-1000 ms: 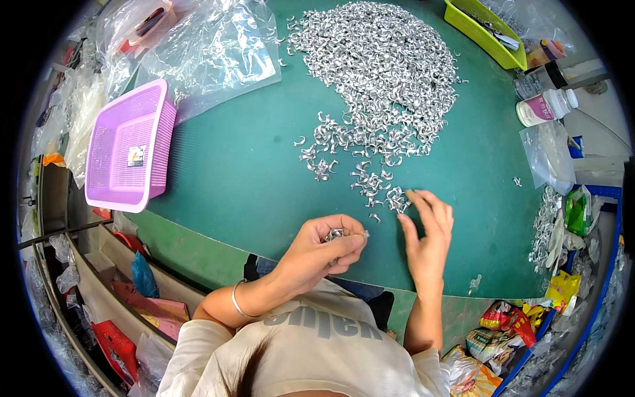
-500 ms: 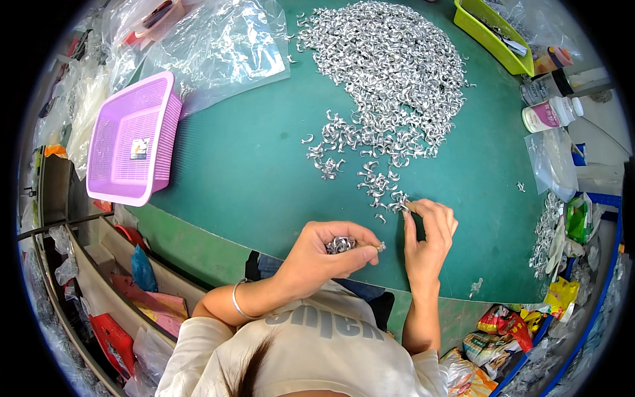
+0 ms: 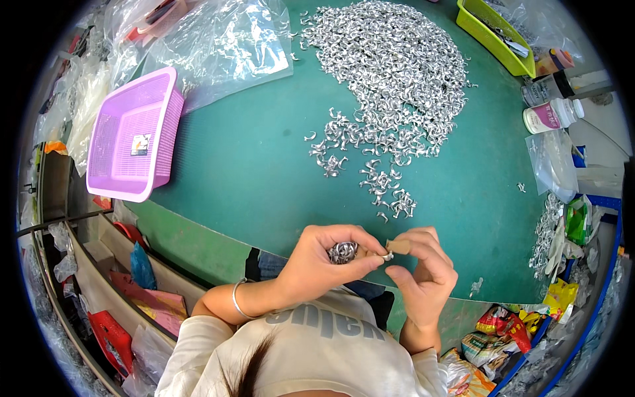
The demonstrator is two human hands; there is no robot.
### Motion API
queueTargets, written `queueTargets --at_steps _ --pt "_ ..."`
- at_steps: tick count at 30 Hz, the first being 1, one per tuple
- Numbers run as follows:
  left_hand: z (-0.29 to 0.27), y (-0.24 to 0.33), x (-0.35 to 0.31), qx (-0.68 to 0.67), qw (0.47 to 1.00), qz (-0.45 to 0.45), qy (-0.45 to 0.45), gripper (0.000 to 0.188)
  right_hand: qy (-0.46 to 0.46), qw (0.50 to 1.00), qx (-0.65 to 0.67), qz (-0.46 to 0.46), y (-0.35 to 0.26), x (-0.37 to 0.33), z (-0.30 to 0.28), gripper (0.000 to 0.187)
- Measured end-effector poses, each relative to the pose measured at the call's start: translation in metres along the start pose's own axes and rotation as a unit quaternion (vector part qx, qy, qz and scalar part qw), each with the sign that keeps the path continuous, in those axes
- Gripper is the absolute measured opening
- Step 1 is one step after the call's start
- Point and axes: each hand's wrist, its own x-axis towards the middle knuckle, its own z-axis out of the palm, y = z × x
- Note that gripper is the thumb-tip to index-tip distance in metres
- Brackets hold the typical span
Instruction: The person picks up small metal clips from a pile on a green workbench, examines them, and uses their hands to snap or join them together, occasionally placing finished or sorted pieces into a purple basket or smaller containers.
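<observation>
Seen from above: a green counter [image 3: 251, 172], rounded at its near edge, carrying a broad heap of small silver metal pieces [image 3: 390, 73] that thins into loose clusters toward the near side. At the far left, an empty lilac plastic basket [image 3: 132, 135], with a crumpled clear plastic bag [image 3: 225, 46] just beyond it. At the far right, a lime-green tray [image 3: 493, 33], and nearer, two white bottles [image 3: 552, 102] lying by the counter's edge. Close to the body, both hands raised together over the near edge. Left hand [image 3: 327, 261], bracelet on the wrist, cupped shut around a small bunch of the silver pieces [image 3: 344, 251] (only a few glints showing between the fingers). Right hand [image 3: 423, 271] curled, thumb and forefinger pinching a single small silver piece [image 3: 387, 255] at the point where the two hands touch. Nearest loose cluster [image 3: 400, 205] on the counter just beyond the fingertips. Bright snack wrappers [image 3: 509, 331] heaped below the counter, lower right.
</observation>
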Motion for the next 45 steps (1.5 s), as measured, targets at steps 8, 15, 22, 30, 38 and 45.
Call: queueTargets --at_steps 8,15,22,30,38,45 --pt "0.001 0.007 -0.005 0.03 0.999 0.035 -0.005 0.009 0.008 0.998 0.055 0.005 -0.003 -0.002 0.005 0.021" --pt "0.0 0.006 -0.006 0.003 1.0 0.025 -0.002 0.009 0.026 0.996 0.083 0.03 -0.005 -0.006 0.01 0.019" --pt "-0.001 0.01 -0.008 0.003 1.0 0.012 0.003 0.011 0.027 0.988 0.145 0.055 -0.002 -0.01 0.014 0.016" --pt "0.002 0.004 -0.008 0.064 0.989 0.125 0.042 0.014 0.031 0.983 0.171 0.065 -0.001 -0.011 0.019 0.012" --pt "0.007 0.003 -0.01 0.208 0.935 0.282 0.049 0.02 0.023 0.945 0.305 0.12 -0.001 -0.014 0.028 0.009" --pt "0.009 0.003 -0.008 0.248 0.905 0.34 0.067 0.023 -0.011 0.855 0.482 0.191 0.003 -0.018 0.034 0.011"
